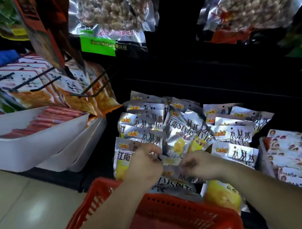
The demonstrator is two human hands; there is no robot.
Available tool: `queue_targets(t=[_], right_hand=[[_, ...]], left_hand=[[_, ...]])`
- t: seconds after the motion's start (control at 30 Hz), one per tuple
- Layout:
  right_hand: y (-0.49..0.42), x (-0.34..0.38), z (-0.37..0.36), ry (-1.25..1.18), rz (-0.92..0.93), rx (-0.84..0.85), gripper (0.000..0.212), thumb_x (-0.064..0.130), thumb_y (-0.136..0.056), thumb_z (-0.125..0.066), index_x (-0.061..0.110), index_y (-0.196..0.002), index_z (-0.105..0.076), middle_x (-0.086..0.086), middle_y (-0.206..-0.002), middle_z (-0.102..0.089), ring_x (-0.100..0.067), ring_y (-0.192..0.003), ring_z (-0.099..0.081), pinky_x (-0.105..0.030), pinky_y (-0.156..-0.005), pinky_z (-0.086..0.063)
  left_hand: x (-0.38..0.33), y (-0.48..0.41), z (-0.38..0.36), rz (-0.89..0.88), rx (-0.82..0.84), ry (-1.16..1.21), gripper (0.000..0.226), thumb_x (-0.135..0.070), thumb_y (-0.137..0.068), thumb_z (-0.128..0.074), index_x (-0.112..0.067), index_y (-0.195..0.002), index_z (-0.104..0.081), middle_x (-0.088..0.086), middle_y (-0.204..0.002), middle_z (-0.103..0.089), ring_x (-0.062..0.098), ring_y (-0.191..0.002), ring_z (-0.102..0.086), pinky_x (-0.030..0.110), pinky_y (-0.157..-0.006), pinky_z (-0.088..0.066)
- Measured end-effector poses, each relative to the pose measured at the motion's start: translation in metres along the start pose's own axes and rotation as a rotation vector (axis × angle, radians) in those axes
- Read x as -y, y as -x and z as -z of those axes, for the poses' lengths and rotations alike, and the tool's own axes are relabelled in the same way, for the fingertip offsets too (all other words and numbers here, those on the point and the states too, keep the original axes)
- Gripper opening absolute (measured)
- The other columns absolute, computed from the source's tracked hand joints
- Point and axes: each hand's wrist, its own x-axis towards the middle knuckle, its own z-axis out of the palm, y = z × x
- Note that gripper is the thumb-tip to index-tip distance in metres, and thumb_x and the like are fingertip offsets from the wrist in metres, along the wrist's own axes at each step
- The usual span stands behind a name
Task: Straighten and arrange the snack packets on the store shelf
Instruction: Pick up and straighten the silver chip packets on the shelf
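Both hands meet at the lower centre of the frame. I see the left hand (145, 162) with fingers curled, pinching one edge of a small silver snack packet (170, 162). The right hand (198, 166) pinches the other edge, so the packet is clamped between them, just above the red basket (162, 224). Behind it, mid-frame, rows of silver packets (170, 131) with yellow fronts stand on the dark shelf (220, 88), overlapping, several of them tilted. More lie in the basket under the wrists, and one yellow-fronted packet (223, 197) sits at its right rim. On the right are red-patterned packets (299, 156), on the left white trays (33, 147), and at upper centre hanging peanut bags (110, 8).
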Motion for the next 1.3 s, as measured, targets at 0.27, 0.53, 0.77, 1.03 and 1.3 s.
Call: queue_targets(t=[0.27, 0.53, 0.77, 1.03, 1.3], right_hand=[[-0.017, 0.002, 0.032, -0.147, -0.038, -0.533, 0.017, 0.014, -0.101, -0.061, 0.026, -0.103, -0.073, 0.008, -0.109, -0.068, -0.014, -0.083, -0.065, -0.022, -0.066, -0.051], [-0.070, -0.017, 0.036, -0.092, -0.175, -0.660, 0.057, 0.027, -0.098, -0.069, 0.022, -0.149, -0.044, -0.003, -0.113, -0.062, -0.022, -0.082, -0.067, -0.027, -0.067, -0.047], [-0.100, -0.023, 0.041, -0.236, -0.128, -0.716, 0.024, 0.021, -0.097, -0.068, 0.026, -0.121, -0.067, 0.008, -0.085, -0.069, -0.011, -0.069, -0.063, -0.027, -0.061, -0.051], [-0.085, -0.015, 0.051, -0.190, 0.026, -0.728, 0.026, 0.001, -0.098, -0.048, 0.027, -0.093, -0.049, 0.007, -0.078, -0.050, -0.018, -0.070, -0.046, -0.030, -0.061, -0.035], [-0.032, -0.007, 0.069, -0.088, 0.178, -0.735, 0.014, 0.011, -0.102, -0.051, 0.024, -0.098, -0.051, -0.002, -0.073, -0.054, -0.020, -0.055, -0.050, -0.026, -0.046, -0.039]], left_hand=[[-0.008, -0.001, -0.008, -0.033, 0.143, -0.030, 0.035, 0.003, -0.095, -0.053, -0.028, -0.098, -0.070, -0.004, -0.098, -0.065, 0.012, -0.054, -0.054, 0.023, -0.047, -0.043], [0.003, -0.014, -0.013, -0.052, 0.225, -0.049, 0.047, 0.003, -0.093, -0.051, -0.038, -0.104, -0.071, 0.000, -0.115, -0.066, 0.018, -0.054, -0.061, 0.029, -0.044, -0.043], [0.006, -0.009, -0.019, -0.302, 0.281, -0.368, 0.037, -0.036, -0.093, -0.065, -0.061, -0.120, -0.062, -0.024, -0.131, -0.064, 0.003, -0.105, -0.067, 0.029, -0.095, -0.057], [0.011, -0.018, -0.009, -0.212, 0.089, -0.502, 0.022, -0.028, -0.101, -0.052, -0.034, -0.110, -0.071, -0.007, -0.098, -0.072, 0.011, -0.079, -0.067, 0.029, -0.069, -0.058], [0.006, -0.019, -0.006, -0.186, 0.109, -0.538, 0.025, -0.023, -0.094, -0.060, -0.033, -0.116, -0.066, -0.008, -0.102, -0.064, 0.008, -0.080, -0.061, 0.026, -0.062, -0.051]])
